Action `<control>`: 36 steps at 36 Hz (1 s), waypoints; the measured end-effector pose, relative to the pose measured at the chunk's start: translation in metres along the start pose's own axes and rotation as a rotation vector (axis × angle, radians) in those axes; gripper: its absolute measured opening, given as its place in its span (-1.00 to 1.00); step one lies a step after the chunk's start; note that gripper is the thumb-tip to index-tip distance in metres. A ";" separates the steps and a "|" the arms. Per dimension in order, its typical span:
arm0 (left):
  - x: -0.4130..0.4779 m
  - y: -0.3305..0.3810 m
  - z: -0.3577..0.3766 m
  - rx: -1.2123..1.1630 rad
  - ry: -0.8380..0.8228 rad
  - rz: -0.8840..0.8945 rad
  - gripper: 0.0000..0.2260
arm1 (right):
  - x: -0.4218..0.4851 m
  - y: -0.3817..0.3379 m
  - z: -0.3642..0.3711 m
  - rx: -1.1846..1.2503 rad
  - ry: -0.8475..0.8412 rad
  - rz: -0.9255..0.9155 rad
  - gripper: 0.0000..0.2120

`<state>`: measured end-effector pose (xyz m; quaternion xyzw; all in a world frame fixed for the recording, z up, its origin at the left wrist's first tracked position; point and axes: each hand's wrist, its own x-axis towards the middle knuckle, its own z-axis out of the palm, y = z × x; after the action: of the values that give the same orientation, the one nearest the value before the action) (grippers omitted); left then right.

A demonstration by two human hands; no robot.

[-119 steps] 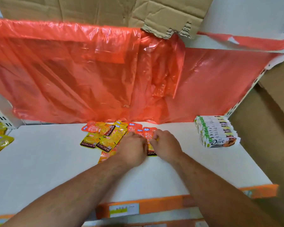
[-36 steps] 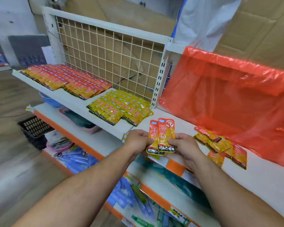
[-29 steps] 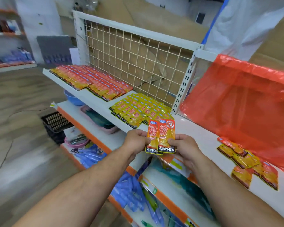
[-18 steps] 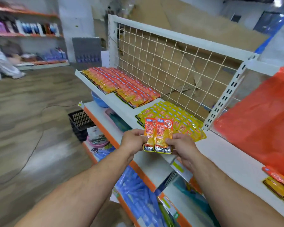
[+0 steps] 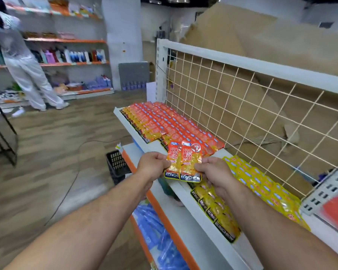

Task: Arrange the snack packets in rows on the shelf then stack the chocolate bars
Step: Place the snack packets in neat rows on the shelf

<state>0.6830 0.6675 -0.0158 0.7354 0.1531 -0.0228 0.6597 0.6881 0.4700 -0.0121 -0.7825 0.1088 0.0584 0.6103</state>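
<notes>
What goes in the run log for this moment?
left hand + right hand: holding two red snack packets | above shelf front edge | red rows and yellow rows laid

Held packets (image 5: 182, 164) above shelf (image 5: 180, 187)

I see my left hand (image 5: 153, 168) and right hand (image 5: 216, 174) pinching two Konchew snack packets (image 5: 184, 162), above the shelf (image 5: 185, 193), orange packet rows (image 5: 170, 125), yellow packet rows (image 5: 261, 190)

Bare shelf strip (image 5: 185, 189) between packet rows (image 5: 170, 127)
</notes>
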 end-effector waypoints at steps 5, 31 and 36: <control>0.039 0.007 -0.008 0.040 -0.030 0.006 -0.94 | 0.032 -0.008 0.012 -0.013 0.001 -0.017 -0.74; 0.270 0.026 -0.062 0.684 -0.443 0.379 -0.67 | 0.126 -0.034 0.133 0.076 0.513 0.081 -0.56; 0.274 0.026 -0.065 0.831 -0.463 0.496 -0.87 | 0.120 -0.033 0.140 0.050 0.533 0.115 -0.82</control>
<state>0.9393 0.7823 -0.0473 0.9244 -0.1966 -0.0864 0.3153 0.8187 0.6008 -0.0427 -0.7473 0.3111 -0.1176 0.5752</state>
